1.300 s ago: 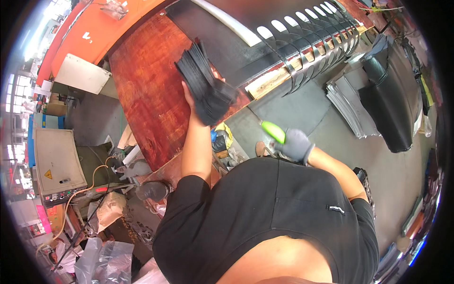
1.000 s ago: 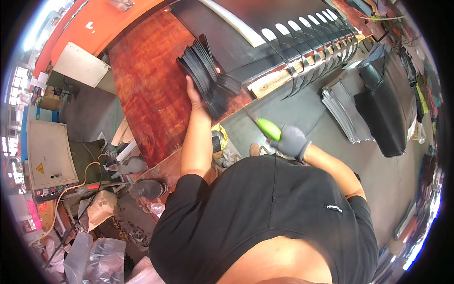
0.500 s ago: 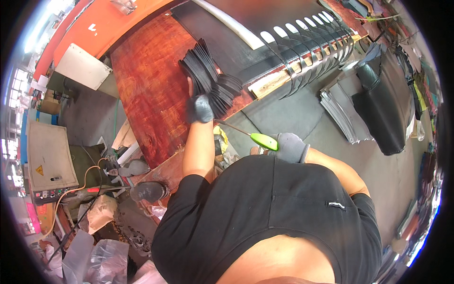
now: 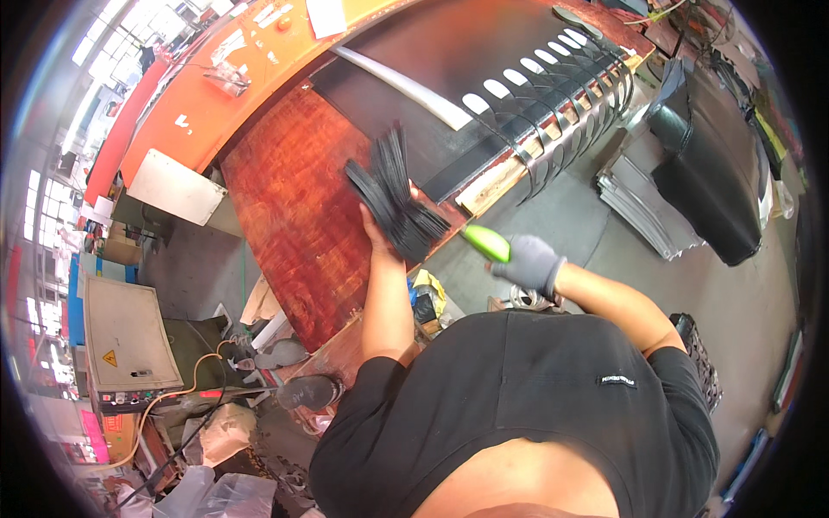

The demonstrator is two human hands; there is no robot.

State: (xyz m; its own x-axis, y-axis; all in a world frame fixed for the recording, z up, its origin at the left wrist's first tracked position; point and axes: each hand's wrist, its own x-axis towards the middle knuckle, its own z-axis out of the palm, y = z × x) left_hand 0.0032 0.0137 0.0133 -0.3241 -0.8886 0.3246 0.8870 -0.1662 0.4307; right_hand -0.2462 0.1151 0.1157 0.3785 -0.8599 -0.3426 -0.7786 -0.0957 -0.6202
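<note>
My left hand is closed round a bundle of thin black strips over the near edge of the reddish-brown wooden table. The strips are pinched at the middle and fan out at both ends. Bare fingertips show beside the bundle, which covers most of the palm. To its right, my right hand, in a grey glove, grips a tool by its bright green handle. The handle points up and left toward the strips' lower end. I cannot make out its thin shaft now.
Beyond the bundle, a black sheet carries a white strip. Several looped black bands hang over the table's right edge. A stack of grey sheets and black rolled material stand right. An electrical cabinet stands left.
My left hand has turned, swinging the bundle round so its gloved back no longer shows. My right hand has moved forward from my body with the green-handled tool. The whole view has shifted slightly.
</note>
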